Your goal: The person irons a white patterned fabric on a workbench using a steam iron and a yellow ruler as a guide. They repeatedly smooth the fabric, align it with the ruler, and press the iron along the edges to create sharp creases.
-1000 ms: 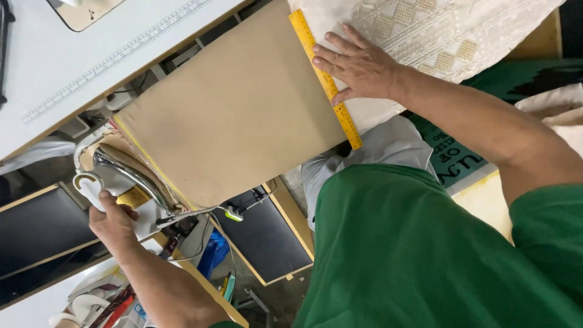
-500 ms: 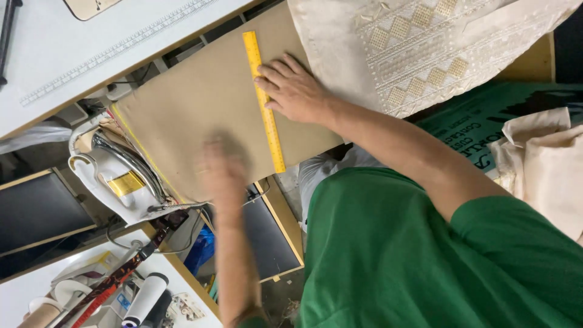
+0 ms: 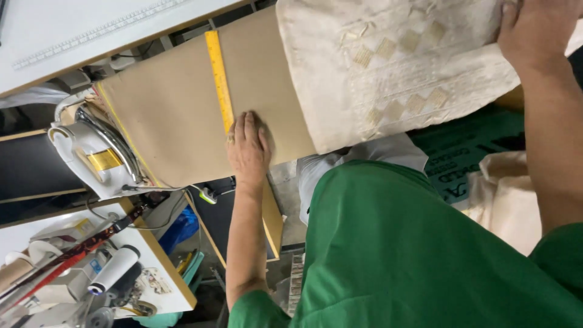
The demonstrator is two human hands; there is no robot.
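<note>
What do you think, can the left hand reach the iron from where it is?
Probably yes. The left hand lies flat on the brown board beside the yellow ruler. Only bare board lies between it and the iron at the board's end.

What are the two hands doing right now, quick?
Left hand: open, flat on the tan board, touching the yellow ruler.
Right hand: on the cream embroidered cloth; grip cannot be told.
</note>
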